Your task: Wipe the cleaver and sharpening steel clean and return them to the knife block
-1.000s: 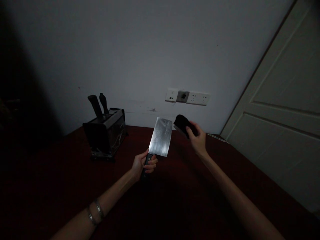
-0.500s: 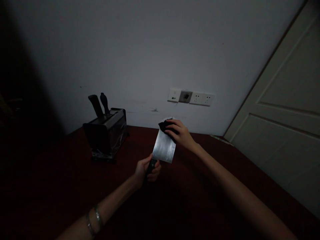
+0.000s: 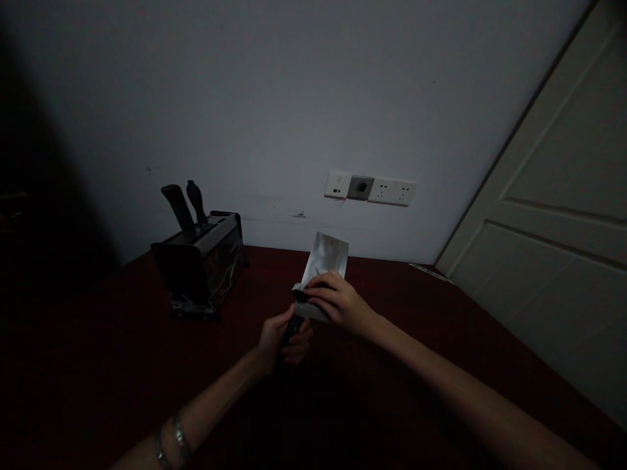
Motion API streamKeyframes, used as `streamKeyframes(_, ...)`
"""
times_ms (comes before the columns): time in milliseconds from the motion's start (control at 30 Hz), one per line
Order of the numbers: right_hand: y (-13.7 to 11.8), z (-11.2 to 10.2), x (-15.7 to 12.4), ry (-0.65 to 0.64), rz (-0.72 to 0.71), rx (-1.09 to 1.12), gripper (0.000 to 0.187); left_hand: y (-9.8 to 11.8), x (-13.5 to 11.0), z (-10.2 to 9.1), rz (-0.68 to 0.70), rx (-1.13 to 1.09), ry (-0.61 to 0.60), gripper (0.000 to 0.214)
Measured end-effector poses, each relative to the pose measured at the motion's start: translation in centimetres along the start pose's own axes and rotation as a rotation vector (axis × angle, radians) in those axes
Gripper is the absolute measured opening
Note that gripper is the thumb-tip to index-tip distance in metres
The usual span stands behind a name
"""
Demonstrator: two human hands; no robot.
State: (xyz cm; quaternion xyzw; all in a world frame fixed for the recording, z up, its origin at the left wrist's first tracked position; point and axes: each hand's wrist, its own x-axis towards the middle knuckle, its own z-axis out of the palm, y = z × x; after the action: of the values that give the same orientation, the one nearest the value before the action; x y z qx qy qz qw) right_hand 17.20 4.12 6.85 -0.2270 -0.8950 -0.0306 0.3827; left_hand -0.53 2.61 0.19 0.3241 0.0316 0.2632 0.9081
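My left hand (image 3: 284, 336) is closed around the black handle of a cleaver (image 3: 329, 252), whose broad metal blade points up and away from me above the table. In my right hand (image 3: 340, 301) is a dark cloth (image 3: 300, 295) with a pale edge, pressed against the lower blade close to the handle. The fingers and the cloth cover part of the blade there. Much of the cloth is hidden under the hand.
A knife block (image 3: 210, 261) with two dark-handled tools stands on the left of the dark red table (image 3: 392, 365). Behind are a wall (image 3: 274, 104) and a row of sockets (image 3: 371, 188). A pale panelled door (image 3: 548, 215) is on the right.
My right hand has slid the cloth down the blade, from its far end to near the handle. The far end of the blade is now uncovered. My left hand keeps its grip.
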Motion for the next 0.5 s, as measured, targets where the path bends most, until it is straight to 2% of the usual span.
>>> streamKeyframes(133, 3.5, -1.7, 2.8, 0.184, 0.097, -0.089, 0.02, 0.2, -0.1, 0.8, 0.0, -0.022, -0.011, 0.041)
streamKeyframes(233, 3.9, -1.6, 3.3, 0.245, 0.121, -0.112, 0.017, 0.2, -0.1, 0.8, -0.008, -0.038, -0.029, 0.04)
streamKeyframes(300, 2.5, -0.9, 2.5, 0.194, 0.103, -0.084, 0.018, 0.2, -0.1, 0.6, -0.012, -0.045, -0.029, 0.04)
streamKeyframes(433, -1.3, 0.7, -0.1, 0.01, 0.036, 0.018, 0.022, 0.2, 0.1, 0.2, 0.015, -0.027, -0.013, 0.037)
streamKeyframes(500, -1.9, 0.7, -0.5, -0.031, -0.002, 0.028, 0.023, 0.2, 0.1, 0.3, 0.012, -0.013, -0.008, 0.036)
